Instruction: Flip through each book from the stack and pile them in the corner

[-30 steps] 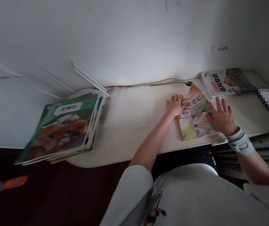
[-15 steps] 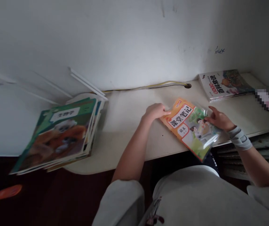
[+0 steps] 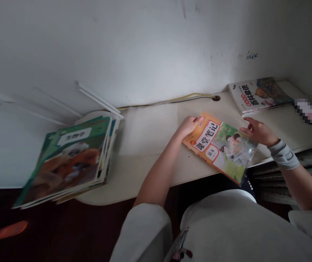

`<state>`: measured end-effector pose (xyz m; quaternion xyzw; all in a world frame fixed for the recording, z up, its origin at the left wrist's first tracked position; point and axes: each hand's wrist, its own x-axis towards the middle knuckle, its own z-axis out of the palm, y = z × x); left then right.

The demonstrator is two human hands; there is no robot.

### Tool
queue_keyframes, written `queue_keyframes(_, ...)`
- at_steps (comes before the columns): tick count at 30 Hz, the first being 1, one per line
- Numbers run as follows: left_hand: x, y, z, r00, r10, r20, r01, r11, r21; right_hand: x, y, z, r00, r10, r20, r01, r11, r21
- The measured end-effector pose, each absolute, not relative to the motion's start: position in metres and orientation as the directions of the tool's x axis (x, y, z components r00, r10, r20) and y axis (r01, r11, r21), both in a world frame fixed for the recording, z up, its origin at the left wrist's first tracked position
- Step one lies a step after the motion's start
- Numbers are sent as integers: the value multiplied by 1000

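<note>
An orange and green workbook with cartoon children on its front lies slanted in front of me, its lower corner past the desk's near edge. My left hand is closed on its upper left edge; part of the fingers is hidden. Beside the right edge is my right hand, with a grey band on the wrist. Its fingers are curved and apart, and nothing shows between them. Whether its fingertips touch the cover, I cannot tell.
A stack of large books, green on top, overhangs the desk at the left. More books lie at the back right, next to a pixelated object. A yellow cable runs along the wall to a hole.
My right hand has moved slightly right, off the workbook's cover. The workbook has turned a little and its shiny cover lies flatter. My left hand keeps hold at the upper left.
</note>
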<state>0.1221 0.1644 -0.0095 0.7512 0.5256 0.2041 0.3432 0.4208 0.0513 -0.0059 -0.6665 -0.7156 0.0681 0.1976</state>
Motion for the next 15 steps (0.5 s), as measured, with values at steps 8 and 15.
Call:
queue_keyframes(8,94,152,-19,122,992,38,706,-113,699,442,48,-31,174,965,195,761,-6,-648)
queue_keyframes(15,93,99,-15,333,897,292,828,-426,365,385,21,-29,-30,900,435,984,103,-146)
